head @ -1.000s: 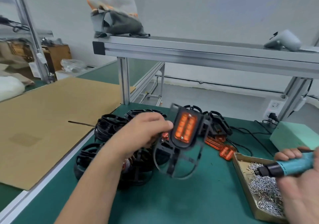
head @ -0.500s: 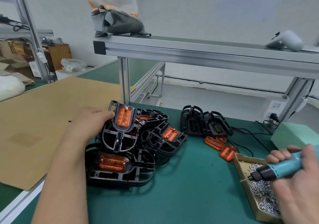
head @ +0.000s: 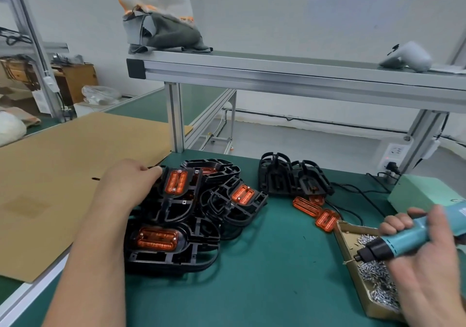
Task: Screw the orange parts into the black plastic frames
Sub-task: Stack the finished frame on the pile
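— Since the orange part (head: 176,181) sits in the top frame (head: 174,208) with a screw head showing at each end, would you call that one done?

— I would. It lies left of centre, on the pile (head: 161,258) of fitted frames. The left hand (head: 128,185) holds it by its left rim, fingers curled against the edge.

— How should it be set down?

— Flat, nested on the frames below so it cannot slide off the heap. After that, the empty frames (head: 292,178) right of centre and the loose orange parts (head: 315,212) just below them look like the next stock.

— And the tool?

— At lower right, the right hand (head: 426,263) has its fingers wrapped round the blue screwdriver (head: 403,241). The tip is over the tray (head: 346,236) of screws (head: 378,276) on the green bench (head: 252,289). Best to lift one screw only and keep the bit straight.

— What can't you make out?

— The left fingertips, which are hidden behind the back of the hand. I also cannot tell whether a screw is on the bit, because it is too small and blurred. The right hand is smeared and cut off by the frame's edge, and it covers the tray's near corner.
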The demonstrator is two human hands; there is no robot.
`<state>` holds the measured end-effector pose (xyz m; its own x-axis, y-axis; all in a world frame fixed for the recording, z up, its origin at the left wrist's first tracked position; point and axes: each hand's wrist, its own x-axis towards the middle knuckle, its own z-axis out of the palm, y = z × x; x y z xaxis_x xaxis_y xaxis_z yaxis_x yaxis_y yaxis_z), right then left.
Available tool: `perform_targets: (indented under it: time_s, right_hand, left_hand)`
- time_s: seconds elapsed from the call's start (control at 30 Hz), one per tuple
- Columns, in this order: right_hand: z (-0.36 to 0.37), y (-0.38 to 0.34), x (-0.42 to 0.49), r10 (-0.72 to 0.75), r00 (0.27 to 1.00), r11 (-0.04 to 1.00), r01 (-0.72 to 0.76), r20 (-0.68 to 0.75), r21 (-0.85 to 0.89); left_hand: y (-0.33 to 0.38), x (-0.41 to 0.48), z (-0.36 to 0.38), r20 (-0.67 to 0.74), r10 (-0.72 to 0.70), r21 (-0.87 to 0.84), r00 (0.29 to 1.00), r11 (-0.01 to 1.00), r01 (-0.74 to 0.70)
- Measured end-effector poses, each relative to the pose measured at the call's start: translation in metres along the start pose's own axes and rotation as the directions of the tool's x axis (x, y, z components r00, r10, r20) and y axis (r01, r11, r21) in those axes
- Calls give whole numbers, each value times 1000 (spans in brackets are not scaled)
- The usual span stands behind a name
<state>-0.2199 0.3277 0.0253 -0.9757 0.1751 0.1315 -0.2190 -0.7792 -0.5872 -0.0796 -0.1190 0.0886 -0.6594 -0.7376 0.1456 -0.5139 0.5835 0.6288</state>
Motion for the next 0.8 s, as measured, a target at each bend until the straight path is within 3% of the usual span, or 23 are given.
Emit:
perform_targets:
  time_s: [0.5, 0.63, 0.8]
  right_hand:
    - [-4, -15, 1, 21, 999, 999, -22, -33, -24]
    - [-4, -15, 1, 22, 999, 999, -23, -34, -25]
    - [-2, -15, 1, 26, 999, 999, -27, -37, -27]
  left_hand:
    - [8, -6, 9, 27, 24, 64, 999, 998, -25]
    - [9, -6, 9, -32, 7, -1, 999, 1000, -7]
    - [31, -21, 11, -139, 106, -28, 985, 993, -111]
